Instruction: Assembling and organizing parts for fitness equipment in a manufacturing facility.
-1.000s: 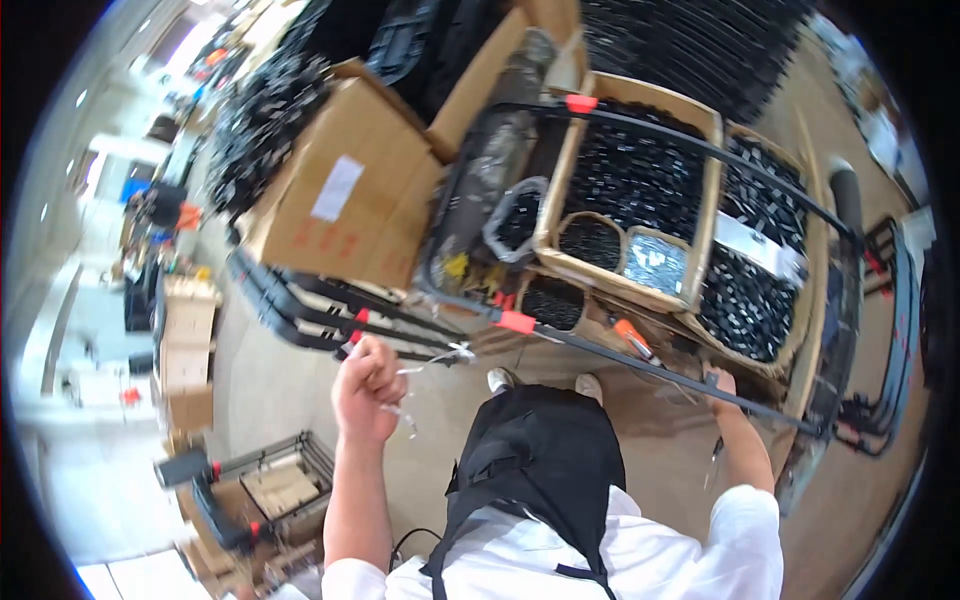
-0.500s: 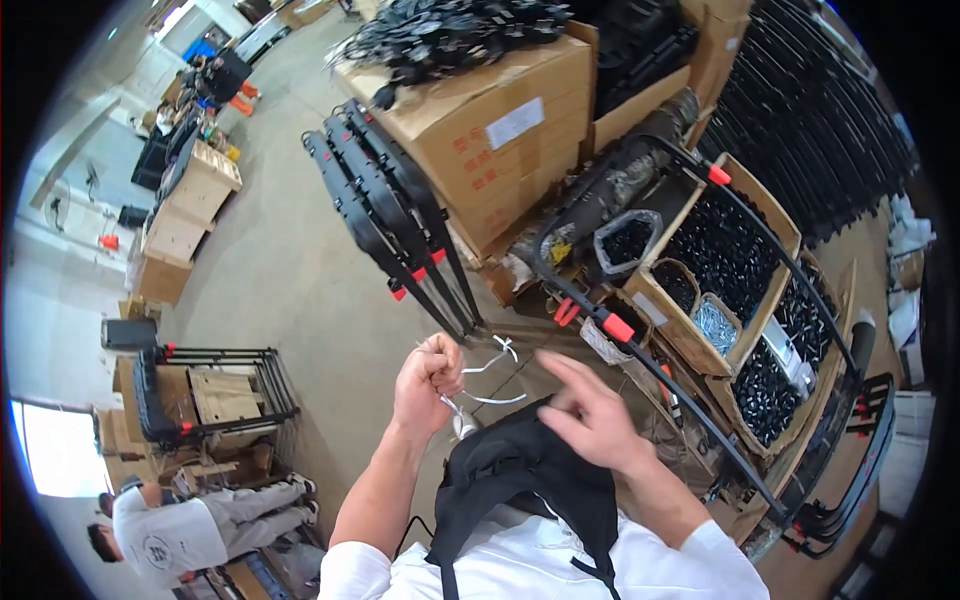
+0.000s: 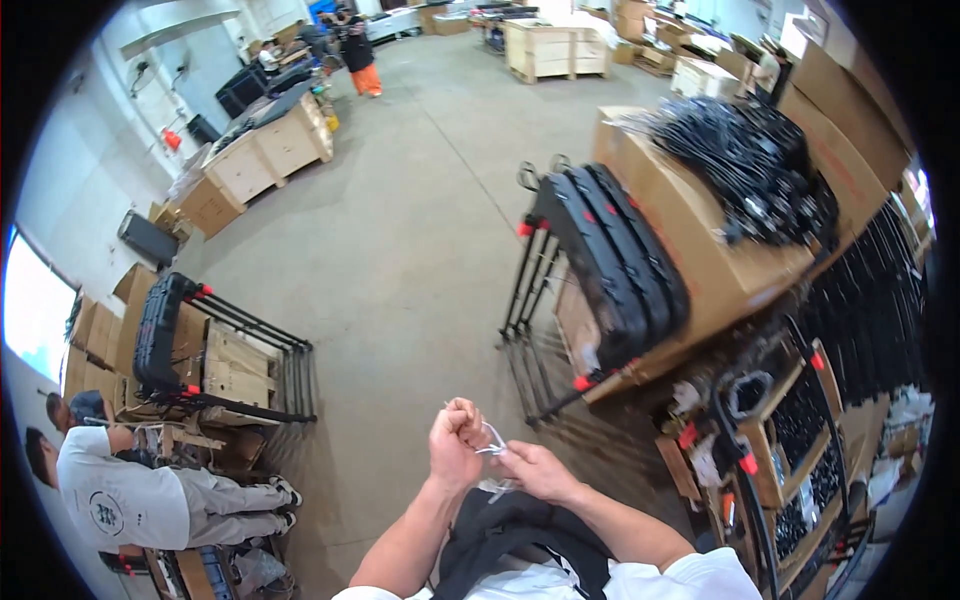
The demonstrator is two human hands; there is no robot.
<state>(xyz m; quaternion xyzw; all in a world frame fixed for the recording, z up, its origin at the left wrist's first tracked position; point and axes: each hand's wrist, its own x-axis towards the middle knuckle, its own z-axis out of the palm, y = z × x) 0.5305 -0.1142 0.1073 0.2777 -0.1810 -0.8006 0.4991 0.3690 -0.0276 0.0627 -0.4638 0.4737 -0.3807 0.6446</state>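
A thin white cord [image 3: 494,438] runs between my two hands in front of my body. My left hand [image 3: 456,445] is closed in a fist around part of it. On the other side, my right hand [image 3: 538,472] pinches the cord between thumb and fingers, close beside the left. Part of the cord is hidden inside the fingers, and another pale loop hangs below the hands. Black cloth [image 3: 525,535] lies over my white shirt beneath them.
Black frames with red clips [image 3: 605,270] stand ahead right, against a cardboard box [image 3: 720,265] topped with black parts. Parts bins [image 3: 790,450] are at right. More frames [image 3: 240,345] stand left, near a person in white [image 3: 135,490]. Wooden crates [image 3: 265,165] stand farther off.
My right hand, apart with fingers spread before, has come in and taken hold of the cord beside my left. The view has swung left and up, showing more floor.
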